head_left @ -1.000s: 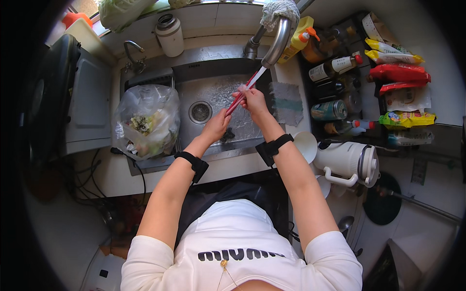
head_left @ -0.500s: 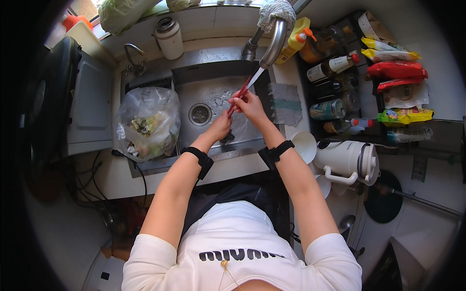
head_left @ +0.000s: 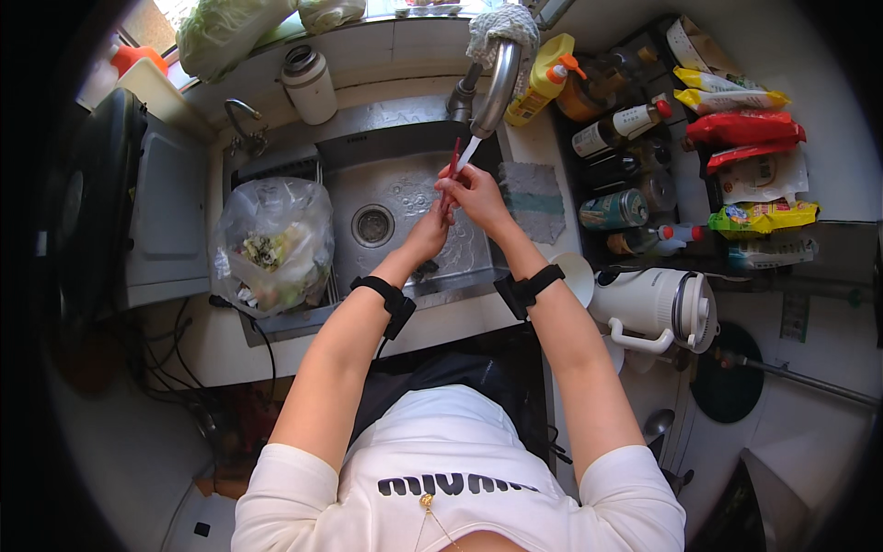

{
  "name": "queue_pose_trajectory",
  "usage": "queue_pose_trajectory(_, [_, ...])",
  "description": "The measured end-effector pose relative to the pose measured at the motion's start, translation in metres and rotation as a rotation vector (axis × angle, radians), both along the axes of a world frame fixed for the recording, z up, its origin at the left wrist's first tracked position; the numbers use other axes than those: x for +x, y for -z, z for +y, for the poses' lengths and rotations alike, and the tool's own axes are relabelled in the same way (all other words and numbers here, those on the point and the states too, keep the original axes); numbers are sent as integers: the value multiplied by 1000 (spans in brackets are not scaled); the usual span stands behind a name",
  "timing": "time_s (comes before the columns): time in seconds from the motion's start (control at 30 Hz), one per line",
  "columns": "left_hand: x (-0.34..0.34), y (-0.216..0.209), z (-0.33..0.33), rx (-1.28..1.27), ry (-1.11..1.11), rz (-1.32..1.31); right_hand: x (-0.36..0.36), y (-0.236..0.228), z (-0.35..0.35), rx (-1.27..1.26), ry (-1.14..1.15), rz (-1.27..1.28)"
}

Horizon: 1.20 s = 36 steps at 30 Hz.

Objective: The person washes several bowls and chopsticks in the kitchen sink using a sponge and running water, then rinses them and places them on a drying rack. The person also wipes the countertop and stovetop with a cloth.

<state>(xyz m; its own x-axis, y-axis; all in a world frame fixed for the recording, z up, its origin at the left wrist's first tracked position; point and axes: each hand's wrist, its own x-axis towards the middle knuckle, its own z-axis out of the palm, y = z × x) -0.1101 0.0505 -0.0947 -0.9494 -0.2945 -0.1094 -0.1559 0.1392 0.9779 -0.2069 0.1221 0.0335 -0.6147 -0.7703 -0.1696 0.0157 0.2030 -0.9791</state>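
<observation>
Thin red chopsticks (head_left: 454, 158) stand slanted under the running tap (head_left: 498, 85), with water falling beside and onto them. My right hand (head_left: 474, 193) pinches them around the middle, fingers closed. Below it, my left hand (head_left: 429, 232) is closed around their lower part, close against the right. Both hands are over the steel sink (head_left: 354, 175), left of which the round drain (head_left: 372, 225) shows. A small dark thing (head_left: 425, 270) lies on the sink floor under my left wrist; I cannot make out what it is.
A clear bag of food scraps (head_left: 276, 244) sits at the sink's left side. Right of the sink lies a grey cloth (head_left: 533, 201), with a yellow bottle (head_left: 544, 81) behind it. A white kettle (head_left: 651, 308), white bowl (head_left: 575, 279) and several bottles stand farther right.
The chopsticks have turned more upright and my hands have moved slightly. The whole view has shifted a little. Water still runs from the tap.
</observation>
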Motion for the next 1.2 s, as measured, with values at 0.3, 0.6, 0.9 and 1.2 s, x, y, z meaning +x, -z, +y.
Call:
queue_pose_trajectory(0.3, [2, -37, 5, 267, -137, -105, -57, 26, -26, 132, 109, 97])
queue_pose_trajectory(0.6, [17, -41, -8, 431, -252, -134, -57, 37, -54, 9, 480, -991])
queue_pose_trajectory(0.9, [21, -32, -19, 450, -295, -182, -30, 18, -26, 172, 159, -629])
queue_pose_trajectory(1.2, [10, -48, -8, 434, -188, -122, -129, 30, -36, 197, 449, 67])
